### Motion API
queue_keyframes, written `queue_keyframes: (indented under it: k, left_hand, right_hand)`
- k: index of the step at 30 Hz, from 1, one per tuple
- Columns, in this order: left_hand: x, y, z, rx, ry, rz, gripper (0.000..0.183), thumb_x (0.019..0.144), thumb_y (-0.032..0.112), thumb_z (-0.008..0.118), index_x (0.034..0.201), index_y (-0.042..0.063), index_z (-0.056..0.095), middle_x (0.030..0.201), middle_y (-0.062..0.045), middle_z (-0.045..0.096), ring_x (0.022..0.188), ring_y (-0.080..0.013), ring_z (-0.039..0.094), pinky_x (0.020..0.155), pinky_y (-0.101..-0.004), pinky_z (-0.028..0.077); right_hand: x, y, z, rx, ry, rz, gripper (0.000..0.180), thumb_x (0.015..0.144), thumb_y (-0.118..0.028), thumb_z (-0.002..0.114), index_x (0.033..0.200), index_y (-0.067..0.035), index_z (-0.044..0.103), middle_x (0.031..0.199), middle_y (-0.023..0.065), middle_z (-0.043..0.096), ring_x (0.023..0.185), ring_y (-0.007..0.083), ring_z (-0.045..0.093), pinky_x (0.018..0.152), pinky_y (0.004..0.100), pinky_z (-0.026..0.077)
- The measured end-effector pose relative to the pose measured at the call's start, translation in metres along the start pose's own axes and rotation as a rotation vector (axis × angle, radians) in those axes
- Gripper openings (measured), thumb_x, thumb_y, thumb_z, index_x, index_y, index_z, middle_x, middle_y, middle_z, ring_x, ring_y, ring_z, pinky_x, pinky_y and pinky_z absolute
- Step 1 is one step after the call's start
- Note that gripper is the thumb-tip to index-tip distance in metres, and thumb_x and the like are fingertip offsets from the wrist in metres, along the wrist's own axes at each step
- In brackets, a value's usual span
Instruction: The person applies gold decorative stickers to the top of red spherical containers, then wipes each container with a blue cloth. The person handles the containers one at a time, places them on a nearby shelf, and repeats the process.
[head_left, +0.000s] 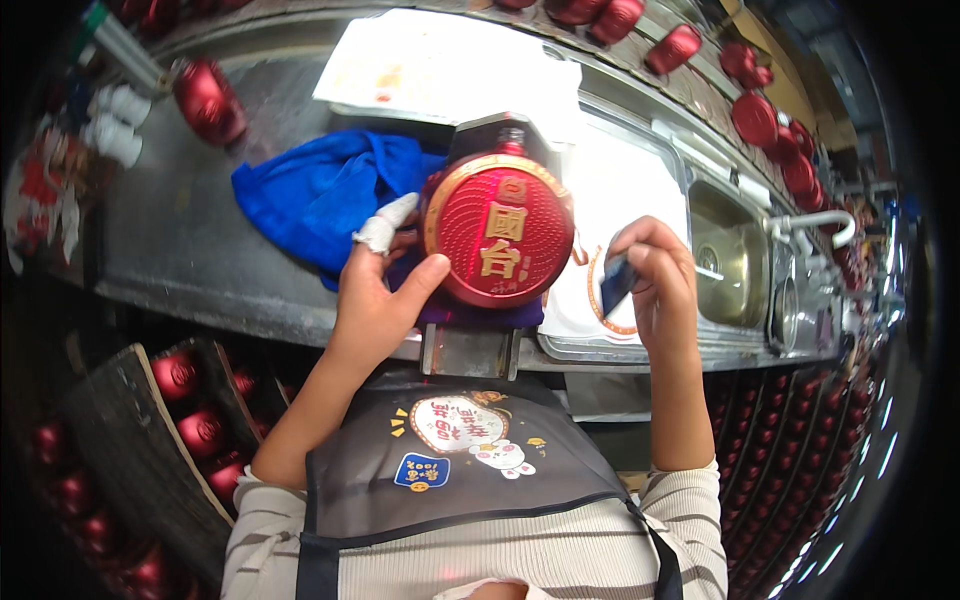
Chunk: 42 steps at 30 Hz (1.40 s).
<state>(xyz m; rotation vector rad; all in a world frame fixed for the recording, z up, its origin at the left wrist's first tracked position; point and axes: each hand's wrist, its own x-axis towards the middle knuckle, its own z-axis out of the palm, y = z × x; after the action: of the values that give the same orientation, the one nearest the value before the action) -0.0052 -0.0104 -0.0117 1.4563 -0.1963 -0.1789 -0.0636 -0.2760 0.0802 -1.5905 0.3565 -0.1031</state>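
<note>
A round, flat red bottle with raised gold characters and a gold ring-shaped band along its upper rim lies face up on a purple cloth over a metal stand. My left hand, with white wrapping on fingers, rests against the bottle's left edge, thumb on its rim. To the right, my right hand pinches a small dark blue flat piece above a white sheet. On that sheet lies an orange-gold curved decal strip. A blue cloth is bunched left of the bottle.
White sheets lie behind the bottle. Another red bottle stands at the left of the metal worktop. A sink with a white faucet is at the right. Red bottles line the far edge; racks of more stand below.
</note>
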Motion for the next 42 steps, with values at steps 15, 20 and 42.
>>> queue_keyframes:
  k: [15, 20, 42]
  left_hand:
    - [0.104, 0.066, 0.053, 0.953, -0.163, 0.0, 0.08, 0.084, 0.04, 0.081, 0.143, -0.006, 0.052, 0.145, -0.029, 0.05, 0.139, -0.0365, 0.047, 0.114, -0.0422, 0.039]
    - [0.108, 0.062, 0.051, 0.964, -0.157, 0.064, 0.082, 0.081, 0.048, 0.081, 0.124, -0.017, 0.056, 0.132, -0.033, 0.052, 0.125, -0.0429, 0.055, 0.107, -0.0455, 0.046]
    - [0.108, 0.072, 0.063, 1.108, -0.288, 0.12, 0.088, 0.073, 0.053, 0.082, 0.124, -0.015, 0.059, 0.137, -0.031, 0.053, 0.128, -0.0429, 0.054, 0.112, -0.0481, 0.038]
  right_hand:
    - [-0.009, 0.058, 0.012, -0.327, 0.015, -0.197, 0.028, 0.084, -0.01, 0.078, 0.111, -0.005, 0.071, 0.082, -0.0055, 0.058, 0.054, -0.0001, 0.036, 0.051, 0.0195, 0.028]
    - [-0.005, 0.061, 0.015, -0.237, -0.041, -0.199, 0.015, 0.083, -0.005, 0.075, 0.096, -0.002, 0.068, 0.084, -0.0001, 0.069, 0.051, 0.0017, 0.046, 0.051, 0.0211, 0.037]
    - [-0.034, 0.054, 0.034, 0.345, -0.183, 0.29, 0.025, 0.09, -0.001, 0.074, 0.107, -0.005, 0.056, 0.087, 0.004, 0.068, 0.076, 0.0097, 0.068, 0.067, 0.0214, 0.054]
